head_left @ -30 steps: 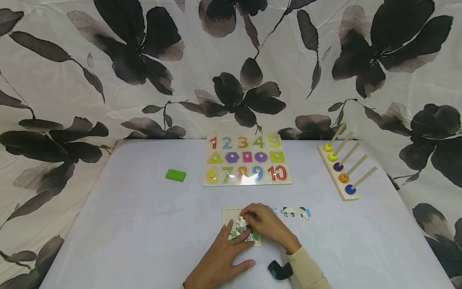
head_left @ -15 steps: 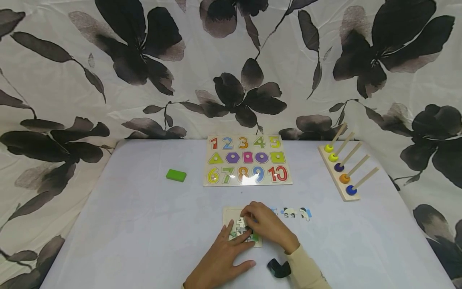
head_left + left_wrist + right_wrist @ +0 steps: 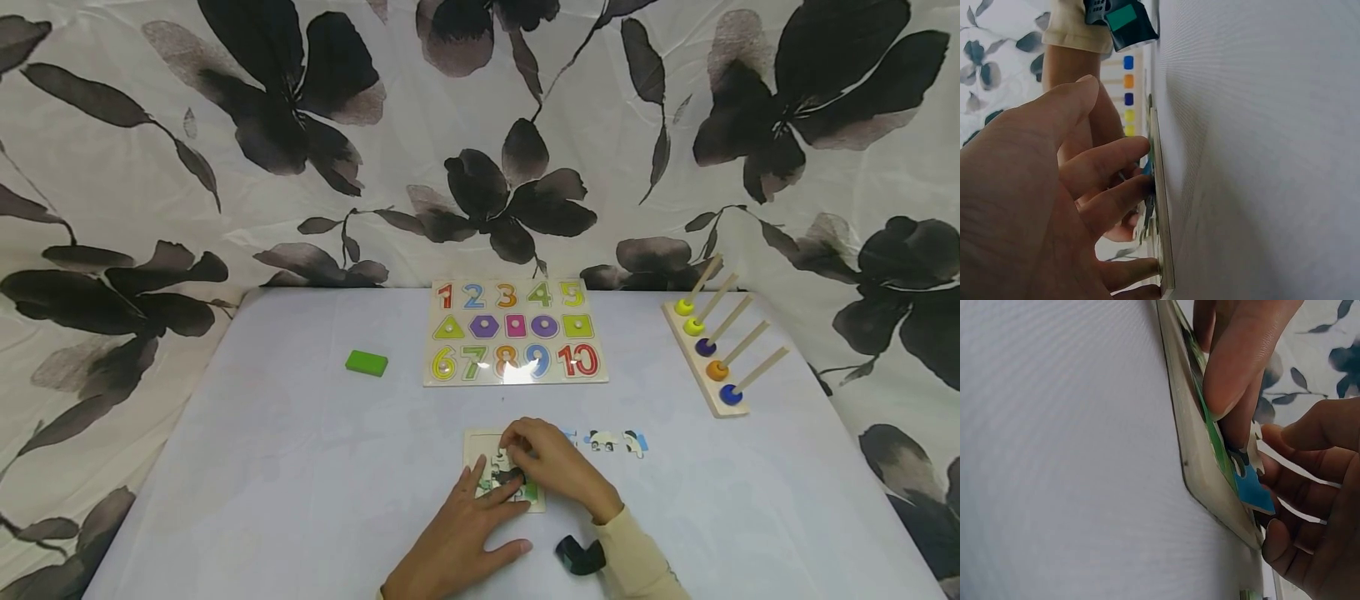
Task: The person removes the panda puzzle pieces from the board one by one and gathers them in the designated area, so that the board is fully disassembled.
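A small wooden jigsaw board [image 3: 480,436] lies in front of me, partly filled with panda-picture pieces and mostly covered by my hands. My left hand [image 3: 468,533] rests over its near left side, fingers spread and fingertips on the board and pieces. From the right, my right hand [image 3: 566,471] reaches over the board, thumb and fingers bent together around a jigsaw piece. In the right wrist view a blue-edged piece [image 3: 1255,490] tilts up over the board edge, right beside the right hand's fingertips. Two loose panda pieces [image 3: 600,441] lie right of the board, another half hidden.
A number and shape board [image 3: 514,337] stands at the back middle. Left of it lies a green block [image 3: 366,363]. At the back right is a wooden peg stand [image 3: 705,362] with coloured beads. A black device [image 3: 581,557] sits by the right sleeve.
Both hands stay almost in place. Between them, the middle piece on the board has turned from grey and shiny to dark, as its tilt shifts slightly.
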Tool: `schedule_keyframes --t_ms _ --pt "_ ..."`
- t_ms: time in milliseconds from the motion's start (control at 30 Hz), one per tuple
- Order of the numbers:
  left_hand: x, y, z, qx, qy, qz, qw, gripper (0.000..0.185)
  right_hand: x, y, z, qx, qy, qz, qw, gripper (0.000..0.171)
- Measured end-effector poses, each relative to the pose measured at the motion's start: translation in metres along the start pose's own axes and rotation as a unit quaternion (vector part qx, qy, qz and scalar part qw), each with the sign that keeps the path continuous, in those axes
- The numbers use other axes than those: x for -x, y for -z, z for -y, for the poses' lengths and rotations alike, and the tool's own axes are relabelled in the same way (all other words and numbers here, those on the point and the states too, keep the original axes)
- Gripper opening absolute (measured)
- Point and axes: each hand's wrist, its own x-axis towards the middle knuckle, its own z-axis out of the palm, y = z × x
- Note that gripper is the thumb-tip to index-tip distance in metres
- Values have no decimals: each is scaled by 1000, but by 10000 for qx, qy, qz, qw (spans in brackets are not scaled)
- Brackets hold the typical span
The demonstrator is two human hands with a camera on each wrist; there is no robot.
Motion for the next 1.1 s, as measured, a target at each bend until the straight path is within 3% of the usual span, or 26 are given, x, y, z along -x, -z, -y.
schedule_keyframes --t_ms 267,533,733,1100 --pt "1 0 0 45 14 46 10000 49 0 0 -1 -78 48 51 9999 11" --pt "1 0 0 -63 -248 -156 9996 48 -3 -1 0 205 128 65 9997 14" --pt "1 1 0 26 -181 -26 9998 49 -9 -3 4 438 24 -123 9990 10" --pt "1 1 -1 -4 -118 48 9999 48 -17 -1 5 252 -384 33 9989 11"
